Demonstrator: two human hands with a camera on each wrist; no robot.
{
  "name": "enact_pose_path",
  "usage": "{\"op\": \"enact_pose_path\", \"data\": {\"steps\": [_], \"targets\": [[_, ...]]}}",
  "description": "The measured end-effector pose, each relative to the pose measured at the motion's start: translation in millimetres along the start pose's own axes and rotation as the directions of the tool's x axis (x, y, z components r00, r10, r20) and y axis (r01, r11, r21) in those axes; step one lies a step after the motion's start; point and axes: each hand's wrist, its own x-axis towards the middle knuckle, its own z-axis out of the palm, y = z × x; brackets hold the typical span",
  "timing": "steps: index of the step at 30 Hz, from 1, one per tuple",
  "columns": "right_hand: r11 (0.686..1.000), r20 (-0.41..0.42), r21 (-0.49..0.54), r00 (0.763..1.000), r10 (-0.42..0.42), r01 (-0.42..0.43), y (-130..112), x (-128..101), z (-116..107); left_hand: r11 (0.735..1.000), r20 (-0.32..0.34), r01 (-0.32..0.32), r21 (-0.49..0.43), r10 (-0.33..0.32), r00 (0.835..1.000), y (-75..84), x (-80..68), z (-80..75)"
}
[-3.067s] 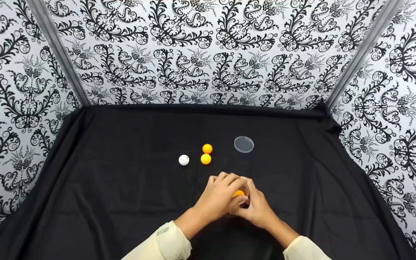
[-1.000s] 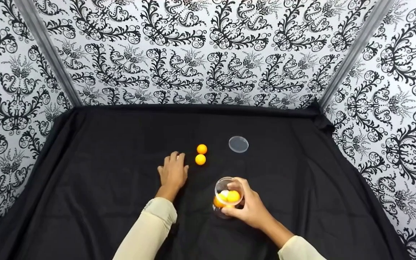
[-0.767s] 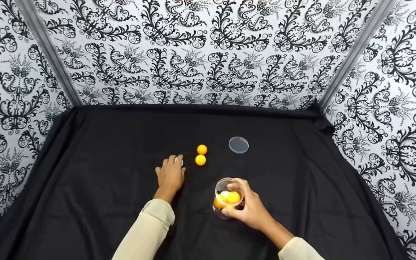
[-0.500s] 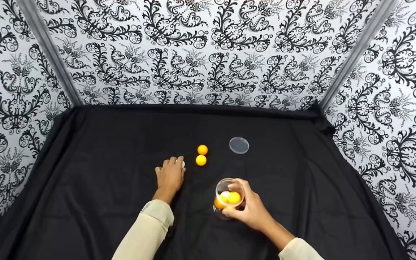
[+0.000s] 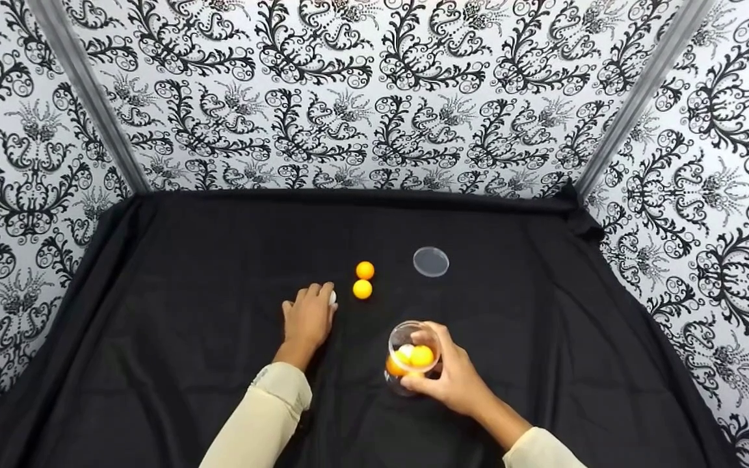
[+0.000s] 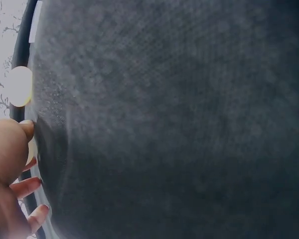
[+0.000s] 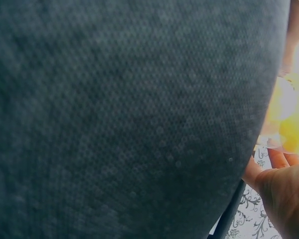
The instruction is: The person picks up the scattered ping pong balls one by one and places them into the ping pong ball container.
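Observation:
My left hand (image 5: 309, 318) is over a white ping-pong ball (image 5: 333, 298) on the black cloth, its fingers curled about the ball, which is mostly hidden. In the left wrist view the thumb and fingers (image 6: 26, 188) close round that pale ball from both sides. With thumb and fingers my right hand (image 5: 452, 374) grips a clear plastic cup (image 5: 395, 338), its mouth tipped toward the head camera. Several orange balls (image 5: 421, 355) and a white one lie inside the cup. Just right of the left hand, two orange ping-pong balls (image 5: 363, 289) sit one behind the other.
A round clear lid (image 5: 431, 261) lies flat on the cloth behind the cup, right of the two orange balls. Black cloth (image 5: 231, 260) covers the table. Patterned walls (image 5: 348, 97) enclose the back and both sides. Dark fabric (image 7: 139, 119) fills most of both wrist views.
Three seconds ago both hands were at the cup. Since then the left hand has reached left to the white ball and gathered its fingers round it. The right hand keeps holding the cup.

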Motion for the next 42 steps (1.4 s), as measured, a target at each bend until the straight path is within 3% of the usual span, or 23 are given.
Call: {"op": "enact_pose_path", "data": {"steps": [8,15,21,27,33,42], "targets": [[1.000,-0.002,-0.020,1.000,0.001,-0.001,2,0,-1,0.997,-0.050,-0.079,-0.004,0.078,0.996,13.5,-2.2,-6.6],[1.000,-0.023,-0.025,1.000,-0.016,0.015,5,0,-1,0.982,-0.091,-0.190,-0.024,0.187,0.978,36.2,-8.4,-27.9],[0.999,-0.016,-0.026,0.999,-0.046,0.046,3,1,-1,0.949,-0.174,-0.310,-0.051,0.297,0.939,55.9,-22.4,-46.2],[0.999,0.000,0.015,0.999,-0.034,0.034,1,2,0,0.908,-0.180,-0.402,-0.115,0.379,0.908,75.5,-40.8,-61.6],[1.000,0.003,0.002,1.000,-0.013,0.013,1,2,0,0.865,-0.193,-0.491,-0.104,0.467,0.863,91.9,-56.5,-75.4],[1.000,0.009,0.001,1.000,0.010,-0.010,1,1,-1,0.824,-0.202,-0.564,-0.057,0.543,0.815,106.7,-72.6,-75.6]]}}
